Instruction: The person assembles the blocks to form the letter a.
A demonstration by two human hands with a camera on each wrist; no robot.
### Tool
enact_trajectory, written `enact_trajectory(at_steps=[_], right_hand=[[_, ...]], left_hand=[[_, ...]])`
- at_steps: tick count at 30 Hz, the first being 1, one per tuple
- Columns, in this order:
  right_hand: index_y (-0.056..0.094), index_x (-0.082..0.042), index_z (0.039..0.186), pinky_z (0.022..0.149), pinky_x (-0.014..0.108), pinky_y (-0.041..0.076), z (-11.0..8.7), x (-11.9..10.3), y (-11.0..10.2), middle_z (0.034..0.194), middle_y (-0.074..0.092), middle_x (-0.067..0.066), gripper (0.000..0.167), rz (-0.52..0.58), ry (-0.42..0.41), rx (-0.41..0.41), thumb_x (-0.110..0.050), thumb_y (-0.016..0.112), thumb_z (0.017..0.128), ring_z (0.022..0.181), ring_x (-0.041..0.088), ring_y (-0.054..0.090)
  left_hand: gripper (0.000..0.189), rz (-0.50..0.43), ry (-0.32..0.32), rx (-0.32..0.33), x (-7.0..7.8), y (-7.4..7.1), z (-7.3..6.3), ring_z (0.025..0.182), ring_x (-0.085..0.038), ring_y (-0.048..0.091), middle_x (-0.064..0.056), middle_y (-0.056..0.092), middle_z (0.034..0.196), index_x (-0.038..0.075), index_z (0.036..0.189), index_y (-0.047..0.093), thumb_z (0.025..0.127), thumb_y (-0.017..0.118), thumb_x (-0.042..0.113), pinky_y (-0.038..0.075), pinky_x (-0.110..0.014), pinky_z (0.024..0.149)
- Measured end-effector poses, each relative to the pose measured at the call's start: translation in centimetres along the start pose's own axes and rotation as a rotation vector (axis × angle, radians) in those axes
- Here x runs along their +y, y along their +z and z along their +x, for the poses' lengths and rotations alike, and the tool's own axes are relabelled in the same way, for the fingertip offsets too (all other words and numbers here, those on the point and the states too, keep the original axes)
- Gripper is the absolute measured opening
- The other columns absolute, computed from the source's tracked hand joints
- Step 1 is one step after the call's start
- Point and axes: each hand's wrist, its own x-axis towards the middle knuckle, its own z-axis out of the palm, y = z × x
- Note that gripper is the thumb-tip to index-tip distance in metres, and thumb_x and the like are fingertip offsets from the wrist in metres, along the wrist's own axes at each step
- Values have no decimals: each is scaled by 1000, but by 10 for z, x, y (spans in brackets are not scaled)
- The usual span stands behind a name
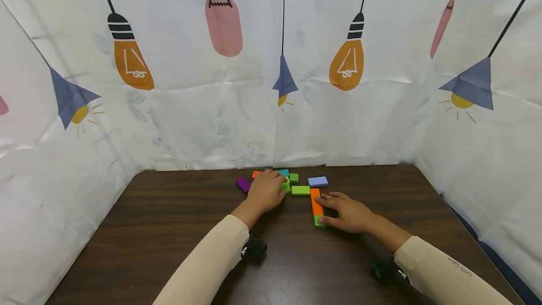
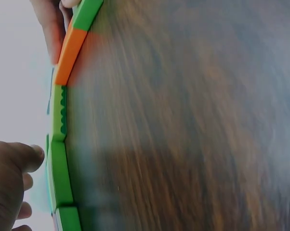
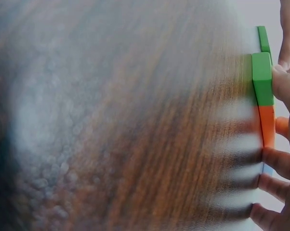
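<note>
My left hand (image 1: pixel 267 189) lies over a cluster of blocks at the back of the table, its fingers partly hidden in the head view. Around it are a purple block (image 1: pixel 243 184), an orange block (image 1: pixel 256 173), a teal block (image 1: pixel 283 172) and a light green block (image 1: pixel 286 185). In the left wrist view its thumb hovers beside a row of green blocks (image 2: pixel 62 173). My right hand (image 1: pixel 349 212) touches a long orange block (image 1: pixel 316 202) with a finger, its thumb at a green block (image 1: pixel 319 221) joined end to end with it. Its other fingers spread on the tabletop.
A lime block (image 1: pixel 300 190) borders the orange block's far end. Behind it are a small green block (image 1: pixel 294 178) and a periwinkle block (image 1: pixel 317 181). The dark wooden table (image 1: pixel 169 248) meets a hanging white curtain (image 1: pixel 190 121) at the back and sides.
</note>
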Motion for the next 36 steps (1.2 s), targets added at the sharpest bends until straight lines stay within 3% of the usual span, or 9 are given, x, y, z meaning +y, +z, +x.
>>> enact_trajectory(at_steps=[9, 17, 28, 36], right_hand=[[46, -23, 157, 103, 63, 42, -1, 0, 0, 159, 42, 7, 76, -2, -1, 6, -68, 55, 96, 148, 36, 32], [45, -23, 157, 104, 63, 42, 0, 1, 1, 159, 42, 7, 78, -9, -1, 9, -69, 54, 95, 148, 36, 33], [45, -21, 157, 105, 62, 41, 0, 1, 1, 159, 42, 9, 77, 1, -13, 10, -67, 56, 96, 148, 37, 32], [45, -22, 157, 104, 63, 41, -1, 3, 2, 159, 41, 9, 76, 8, -18, 11, -67, 55, 97, 148, 37, 32]], left_hand=[[15, 31, -39, -16, -9, 0, -7, 108, -24, 57, 2, 67, 109, 22, 108, 78, 96, 71, 30, 47, -47, 95], [16, 29, -52, -15, -9, 0, -8, 111, -26, 57, 3, 69, 111, 24, 108, 79, 98, 67, 20, 45, -48, 96], [13, 39, -31, 38, -10, 6, -4, 110, -25, 58, 5, 71, 110, 26, 103, 81, 96, 71, 19, 46, -48, 97], [15, 17, -15, 42, -9, 6, -2, 107, -24, 58, 4, 71, 109, 24, 104, 82, 97, 70, 16, 49, -48, 94]])
